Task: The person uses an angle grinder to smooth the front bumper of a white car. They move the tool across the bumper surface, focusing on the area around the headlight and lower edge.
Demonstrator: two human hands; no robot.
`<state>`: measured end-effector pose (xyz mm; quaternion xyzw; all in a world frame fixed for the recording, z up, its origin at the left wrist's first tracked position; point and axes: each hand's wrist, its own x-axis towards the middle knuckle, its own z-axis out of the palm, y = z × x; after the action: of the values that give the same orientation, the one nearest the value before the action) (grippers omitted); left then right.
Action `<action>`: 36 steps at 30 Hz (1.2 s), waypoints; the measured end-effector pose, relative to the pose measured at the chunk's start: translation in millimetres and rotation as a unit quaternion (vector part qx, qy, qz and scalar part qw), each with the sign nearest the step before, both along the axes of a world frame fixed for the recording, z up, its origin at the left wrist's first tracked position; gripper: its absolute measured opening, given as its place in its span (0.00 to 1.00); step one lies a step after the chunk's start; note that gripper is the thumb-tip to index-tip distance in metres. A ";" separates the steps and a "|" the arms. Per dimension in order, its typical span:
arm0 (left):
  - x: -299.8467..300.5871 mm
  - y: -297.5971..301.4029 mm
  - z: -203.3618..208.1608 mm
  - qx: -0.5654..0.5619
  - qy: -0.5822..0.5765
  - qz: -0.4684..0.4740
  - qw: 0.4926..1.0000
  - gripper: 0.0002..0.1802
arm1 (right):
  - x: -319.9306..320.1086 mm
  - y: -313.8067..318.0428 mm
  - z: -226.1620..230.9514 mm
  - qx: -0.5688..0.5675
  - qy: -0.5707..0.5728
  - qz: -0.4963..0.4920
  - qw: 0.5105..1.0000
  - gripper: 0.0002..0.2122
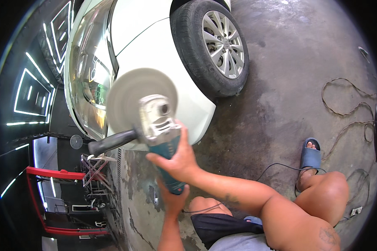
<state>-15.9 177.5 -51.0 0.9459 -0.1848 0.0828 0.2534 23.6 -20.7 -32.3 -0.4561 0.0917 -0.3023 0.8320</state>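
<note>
A blue-green power polisher (165, 149) with a metal gear head is in both my hands. Its round grey pad (127, 98) is smeared as if spinning. The pad overlaps the white car's front (155, 54) beside the headlight (90, 79); I cannot tell whether they touch. My right hand (182, 159) grips the body behind the gear head, thumb across the top. Lower down, my left hand (171, 198) is wrapped round the rear end, slightly blurred, its fingers partly hidden. The black side handle (111, 142) sticks out to the left, with no hand on it.
A wheel (224, 44) with a silver rim stands right of the fender. Cords (343, 108) curl over the concrete floor (276, 108) at the right, near my sandalled foot (311, 154). A red frame (56, 172) and a fan (76, 142) are at the left.
</note>
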 end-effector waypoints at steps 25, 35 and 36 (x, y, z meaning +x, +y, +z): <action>43.7 82.4 77.6 0.101 0.026 0.005 0.994 0.59 | 18.7 91.0 25.6 0.133 -0.023 0.065 0.989 0.63; 33.0 67.6 87.3 0.070 0.021 0.026 0.997 0.56 | 12.0 88.4 22.0 0.148 -0.005 0.111 0.983 0.60; 28.5 72.5 82.4 0.103 0.022 0.018 0.994 0.56 | 7.3 99.5 2.9 0.150 0.036 0.099 0.983 0.59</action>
<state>12.6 250.1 31.4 0.9717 -0.1698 0.0470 0.1573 30.9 78.8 -29.3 -0.3440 0.1206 -0.1847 0.9127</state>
